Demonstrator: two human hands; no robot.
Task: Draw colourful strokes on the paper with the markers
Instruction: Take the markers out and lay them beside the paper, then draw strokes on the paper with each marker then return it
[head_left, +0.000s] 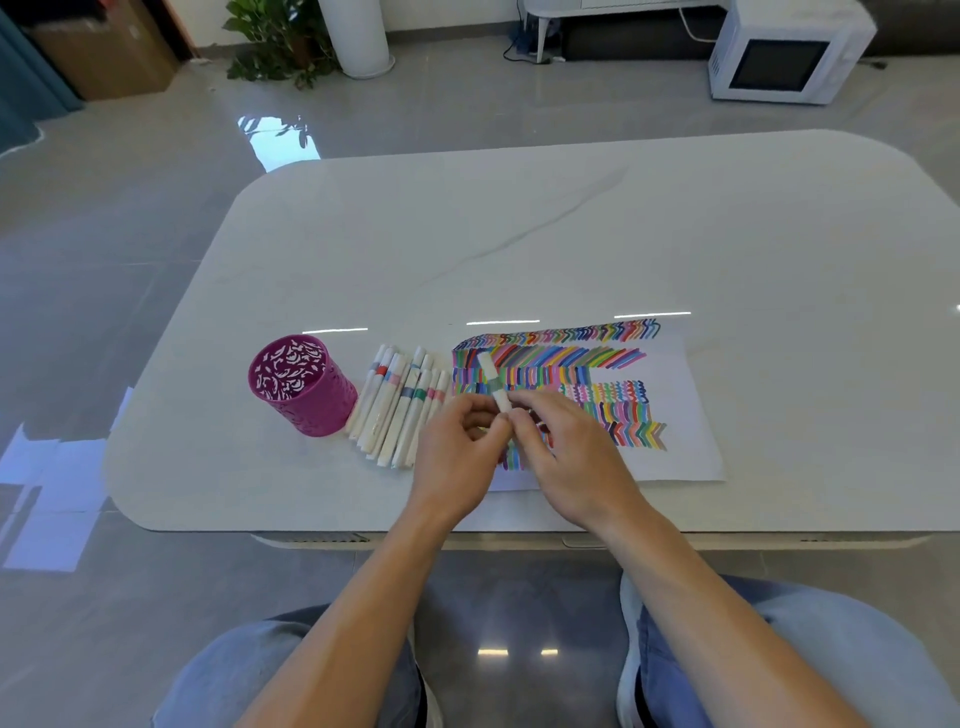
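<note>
While both hands meet above left part of paper (675, 410), white marker (492, 382) sits between them, tilted, far end pointing away from person, greenish band at mid-barrel. Left hand (457, 452): fingers curled, pinching marker's near end. Right hand (569, 452): fingers curled, pinching same end. Paper flat on tabletop (519, 234) near front edge, filled with rows of coloured strokes. Just left of paper: spare markers (400, 410) lying side by side. Beside them: purple perforated pen cup (301, 387), upright.
</note>
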